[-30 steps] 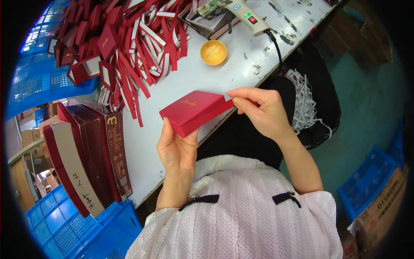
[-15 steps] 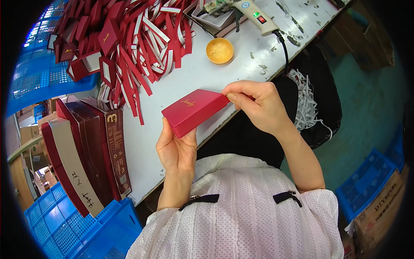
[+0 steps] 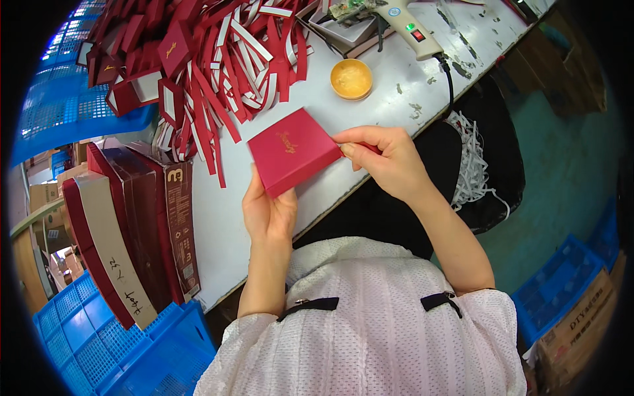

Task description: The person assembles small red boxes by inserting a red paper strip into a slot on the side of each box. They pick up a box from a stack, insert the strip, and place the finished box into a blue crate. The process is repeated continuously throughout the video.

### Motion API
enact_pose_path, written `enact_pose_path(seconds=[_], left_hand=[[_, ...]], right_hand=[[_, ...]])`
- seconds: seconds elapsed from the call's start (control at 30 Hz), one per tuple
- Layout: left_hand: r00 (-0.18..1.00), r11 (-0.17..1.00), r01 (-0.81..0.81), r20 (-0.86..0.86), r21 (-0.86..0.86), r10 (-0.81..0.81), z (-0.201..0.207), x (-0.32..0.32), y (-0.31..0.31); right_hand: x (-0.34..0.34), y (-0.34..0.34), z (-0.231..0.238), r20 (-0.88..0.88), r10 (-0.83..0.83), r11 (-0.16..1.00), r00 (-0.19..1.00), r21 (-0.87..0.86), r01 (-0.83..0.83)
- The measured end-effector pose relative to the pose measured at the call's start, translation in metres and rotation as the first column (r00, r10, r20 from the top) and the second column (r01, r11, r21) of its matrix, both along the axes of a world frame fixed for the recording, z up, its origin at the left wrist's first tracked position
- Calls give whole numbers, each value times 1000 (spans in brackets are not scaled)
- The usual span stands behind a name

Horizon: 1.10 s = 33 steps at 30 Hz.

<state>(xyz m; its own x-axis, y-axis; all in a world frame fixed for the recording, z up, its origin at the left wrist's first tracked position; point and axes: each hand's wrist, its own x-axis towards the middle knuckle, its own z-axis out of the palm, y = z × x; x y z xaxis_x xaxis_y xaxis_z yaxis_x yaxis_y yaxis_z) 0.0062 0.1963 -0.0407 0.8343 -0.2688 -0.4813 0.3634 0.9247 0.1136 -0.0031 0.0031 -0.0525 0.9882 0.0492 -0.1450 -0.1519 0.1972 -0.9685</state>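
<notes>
Gripping at two corners, red box [image 3: 294, 155] clamped between both hands over the table [image 3: 221, 228]!
Its near left corner was held by the left hand [image 3: 269, 214], fingers tucked underneath, and its right corner was pinched by the right hand [image 3: 380, 157] between thumb and forefinger, a sliver of red showing there. The top, marked with gold script, was turned up to full view. Just beyond, a yellow bowl [image 3: 351, 79] was seated on the table, and farther back a cream glue gun [image 3: 417, 33] was seen, its green light lit, its black cord [image 3: 450, 86] draped over the edge. Off to the left, red and white strips [image 3: 231, 72] were heaped beside piled red boxes [image 3: 142, 56]. Out right, white shreds [image 3: 470, 162] were gathered in a black bag [image 3: 510, 168].
</notes>
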Motion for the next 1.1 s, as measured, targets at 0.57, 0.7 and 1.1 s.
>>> enact_pose_path(seconds=[0.57,0.7,1.1], left_hand=[[860,721,-136,442,680,-255,17,-10,-43],[809,654,-351,569,670,-149,23,-5,-53],[987,995,56,156,-80,-43,42,1,-32]], right_hand=[[-14,18,34,261,-97,995,960,9,99],[-21,9,37,256,-4,980,967,-190,54],[-15,-34,53,421,-93,847,902,-443,294]])
